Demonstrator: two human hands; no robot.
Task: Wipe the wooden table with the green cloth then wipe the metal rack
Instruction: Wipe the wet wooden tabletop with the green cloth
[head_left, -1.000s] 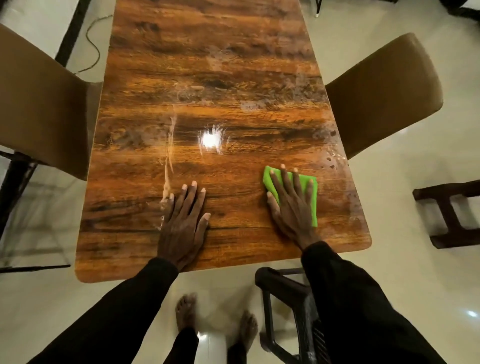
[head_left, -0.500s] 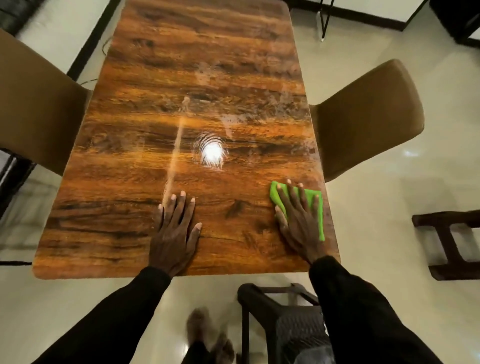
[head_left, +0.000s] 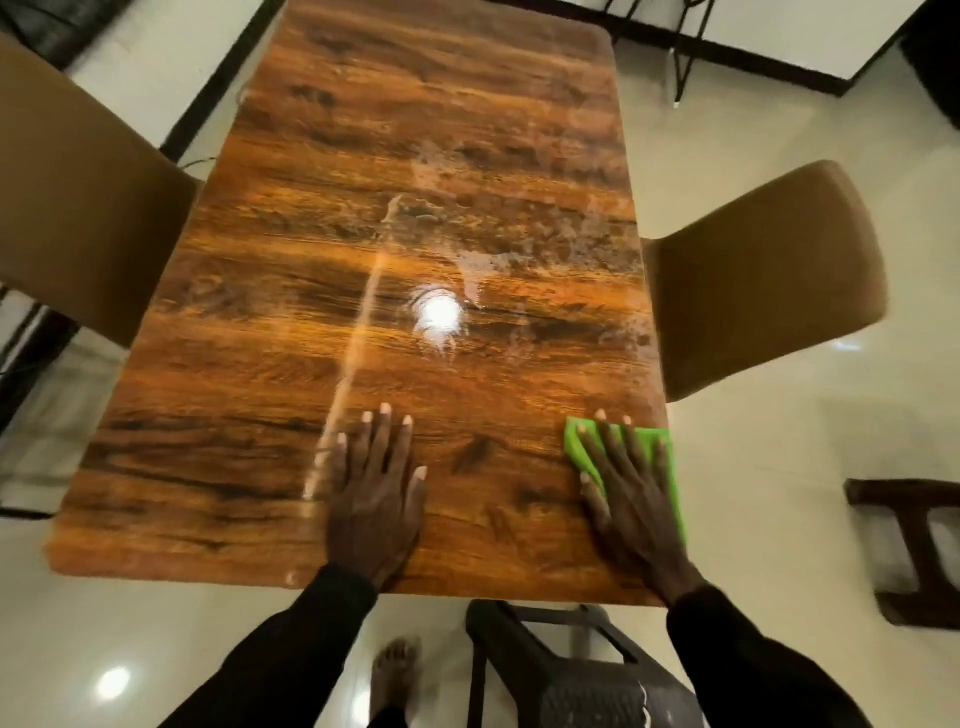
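The wooden table (head_left: 415, 234) fills the middle of the view, glossy, with pale smears across its middle and a streak running toward me. My right hand (head_left: 631, 488) lies flat with straight fingers on the green cloth (head_left: 667, 452), pressing it onto the table's near right corner, right at the edge. My left hand (head_left: 376, 493) rests flat on the bare wood near the front edge, fingers spread. A thin black metal frame (head_left: 685, 57) stands beyond the table's far right end; whether it is the rack I cannot tell.
Two tan chairs flank the table, one at left (head_left: 78, 208) and one at right (head_left: 763, 280). A black plastic stool (head_left: 571, 665) stands under the near edge by my bare foot (head_left: 392, 675). A dark wooden stool (head_left: 909, 545) sits on the white floor at right.
My right hand has slid the green cloth rightward to the table's right edge. My left hand has stayed flat on the wood. My view has shifted further over the table.
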